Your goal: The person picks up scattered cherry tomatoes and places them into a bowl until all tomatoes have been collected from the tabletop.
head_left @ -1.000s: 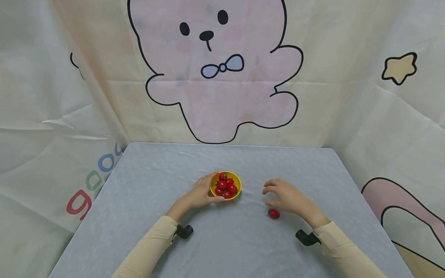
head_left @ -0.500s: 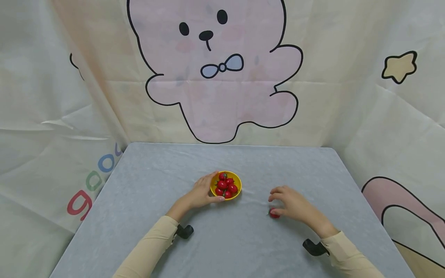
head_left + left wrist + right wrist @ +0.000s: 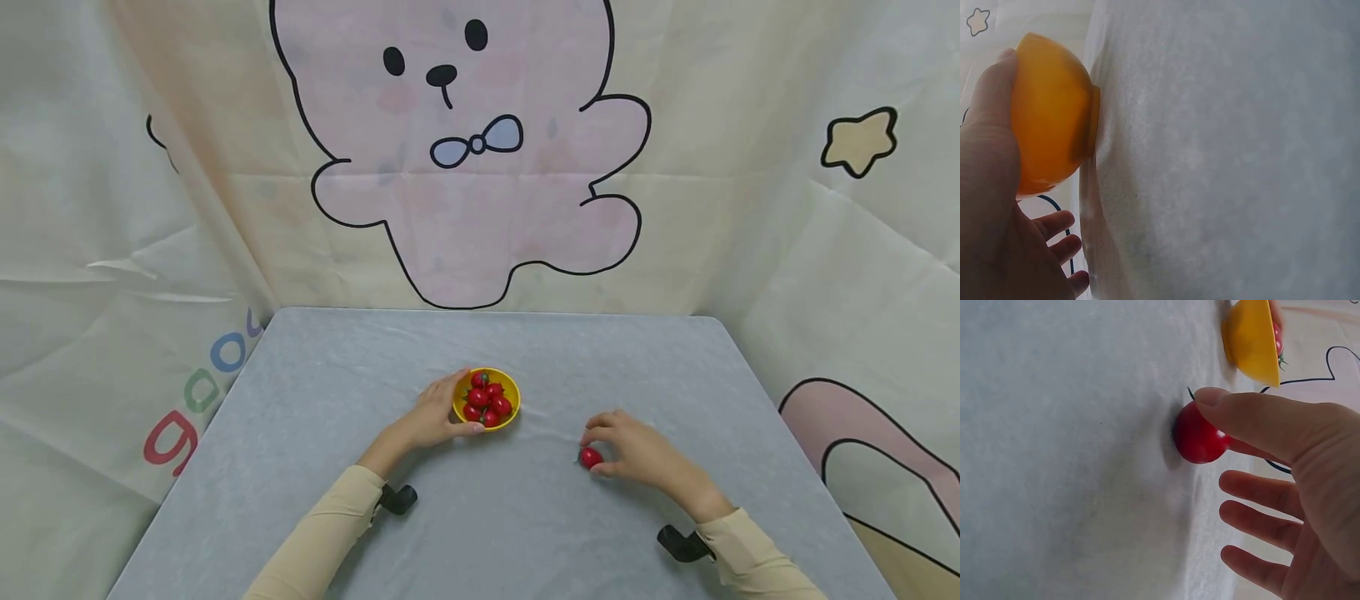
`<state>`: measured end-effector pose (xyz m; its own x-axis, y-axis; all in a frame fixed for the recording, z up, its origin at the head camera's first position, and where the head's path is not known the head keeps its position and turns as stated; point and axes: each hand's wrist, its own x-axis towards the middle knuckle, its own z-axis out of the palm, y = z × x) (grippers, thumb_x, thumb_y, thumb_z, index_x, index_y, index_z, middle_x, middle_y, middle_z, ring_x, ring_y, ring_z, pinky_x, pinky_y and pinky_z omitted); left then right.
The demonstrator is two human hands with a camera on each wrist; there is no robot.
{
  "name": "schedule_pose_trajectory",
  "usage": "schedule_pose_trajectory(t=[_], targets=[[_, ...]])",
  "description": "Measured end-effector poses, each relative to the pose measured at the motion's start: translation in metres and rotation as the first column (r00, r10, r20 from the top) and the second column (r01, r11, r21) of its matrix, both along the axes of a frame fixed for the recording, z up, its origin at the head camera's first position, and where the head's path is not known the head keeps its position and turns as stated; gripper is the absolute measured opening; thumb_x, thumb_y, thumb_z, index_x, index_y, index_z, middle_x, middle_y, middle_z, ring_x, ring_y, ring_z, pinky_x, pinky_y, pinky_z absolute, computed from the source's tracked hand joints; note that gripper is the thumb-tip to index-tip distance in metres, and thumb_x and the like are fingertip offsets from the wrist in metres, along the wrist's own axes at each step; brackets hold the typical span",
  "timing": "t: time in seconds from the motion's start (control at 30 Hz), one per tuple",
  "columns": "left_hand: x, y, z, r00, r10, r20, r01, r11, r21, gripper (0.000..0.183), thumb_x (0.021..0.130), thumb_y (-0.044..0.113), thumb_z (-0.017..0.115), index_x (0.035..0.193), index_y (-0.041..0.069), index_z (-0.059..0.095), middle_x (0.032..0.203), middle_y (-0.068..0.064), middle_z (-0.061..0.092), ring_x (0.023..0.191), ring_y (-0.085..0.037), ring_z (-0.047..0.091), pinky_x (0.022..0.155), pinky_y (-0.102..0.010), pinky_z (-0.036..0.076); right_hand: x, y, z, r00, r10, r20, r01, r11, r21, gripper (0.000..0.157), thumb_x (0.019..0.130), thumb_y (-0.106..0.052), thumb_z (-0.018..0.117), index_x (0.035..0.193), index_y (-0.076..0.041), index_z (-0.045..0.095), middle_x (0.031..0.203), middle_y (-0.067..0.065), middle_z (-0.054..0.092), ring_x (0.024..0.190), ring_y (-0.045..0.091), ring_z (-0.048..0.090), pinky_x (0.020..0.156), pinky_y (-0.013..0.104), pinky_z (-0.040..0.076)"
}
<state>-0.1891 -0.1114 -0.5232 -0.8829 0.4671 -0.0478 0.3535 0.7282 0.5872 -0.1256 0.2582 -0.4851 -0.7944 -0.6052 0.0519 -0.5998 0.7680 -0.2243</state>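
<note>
A yellow bowl (image 3: pixel 512 388) with several red cherry tomatoes (image 3: pixel 477 398) inside stands upright on the table. My left hand (image 3: pixel 431 417) holds it from the left, thumb at the near rim and index finger at the far side. In the left wrist view the bowl (image 3: pixel 1054 119) shows its foot on the cloth, with the other fingers loosely spread below. To the right, my right hand (image 3: pixel 637 454) has thumb and index finger about a single cherry tomato (image 3: pixel 591 458). The right wrist view shows the thumb pressed on this tomato (image 3: pixel 1199 434), its green stem sticking out, the index finger mostly hidden behind.
A pale grey cloth (image 3: pixel 480 525) covers the table, slightly wrinkled. Fabric hangings with a printed bear (image 3: pixel 480 217) and a star rise behind and beside it. Each wrist carries a black strap-on device (image 3: pixel 684 543) below the cuff.
My right hand has drawn back to the right and nearer, and its thumb and index finger have closed about the loose tomato. The left hand and bowl have stayed put.
</note>
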Motion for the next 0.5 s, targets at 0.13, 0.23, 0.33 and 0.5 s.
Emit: schedule_pose_trajectory(t=[0.13, 0.23, 0.33, 0.5], targets=[[0.0002, -0.0002, 0.0002, 1.000, 0.000, 0.001, 0.000, 1.000, 0.010, 0.106, 0.082, 0.065, 0.067, 0.160, 0.018, 0.013, 0.164, -0.008, 0.025, 0.149, -0.034, 0.027, 0.124, -0.056, 0.018, 0.0005, -0.0010, -0.0027, 1.000, 0.003, 0.001, -0.003, 1.000, 0.005, 0.034, 0.075, -0.030, 0.085, 0.105, -0.022, 0.073, 0.117, 0.006, 0.066, 0.107, 0.028, 0.062, 0.085, 0.046, 0.055], [0.0002, -0.0003, 0.0006, 1.000, 0.000, 0.001, 0.000, 1.000, 0.012, 0.106, 0.082, 0.065, 0.068, 0.159, 0.017, 0.013, 0.164, -0.008, 0.026, 0.149, -0.035, 0.027, 0.124, -0.056, 0.018, 0.0007, -0.0014, -0.0047, 1.000, 0.003, 0.019, -0.003, 1.000, 0.005, 0.036, 0.074, -0.030, 0.086, 0.106, -0.020, 0.073, 0.117, 0.006, 0.066, 0.107, 0.028, 0.062, 0.087, 0.046, 0.054], [-0.0005, -0.0007, 0.0005, 1.000, 0.002, 0.001, -0.002, 1.000, 0.010, 0.106, 0.082, 0.064, 0.068, 0.160, 0.018, 0.013, 0.164, -0.008, 0.025, 0.149, -0.034, 0.027, 0.124, -0.055, 0.018, 0.0001, -0.0014, -0.0068, 1.000, 0.000, 0.024, 0.000, 1.000, 0.003, 0.035, 0.074, -0.029, 0.086, 0.106, -0.019, 0.073, 0.117, 0.006, 0.067, 0.107, 0.028, 0.062, 0.087, 0.047, 0.054], [-0.0017, -0.0008, -0.0005, 1.000, -0.001, -0.013, 0.001, 1.000, 0.010, 0.105, 0.083, 0.062, 0.069, 0.160, 0.017, 0.013, 0.164, -0.008, 0.026, 0.149, -0.034, 0.027, 0.125, -0.053, 0.017, -0.0005, -0.0020, -0.0090, 1.000, 0.000, 0.005, 0.000, 1.000, -0.001, 0.035, 0.074, -0.030, 0.086, 0.104, -0.019, 0.073, 0.116, 0.006, 0.067, 0.107, 0.028, 0.063, 0.088, 0.047, 0.054]])
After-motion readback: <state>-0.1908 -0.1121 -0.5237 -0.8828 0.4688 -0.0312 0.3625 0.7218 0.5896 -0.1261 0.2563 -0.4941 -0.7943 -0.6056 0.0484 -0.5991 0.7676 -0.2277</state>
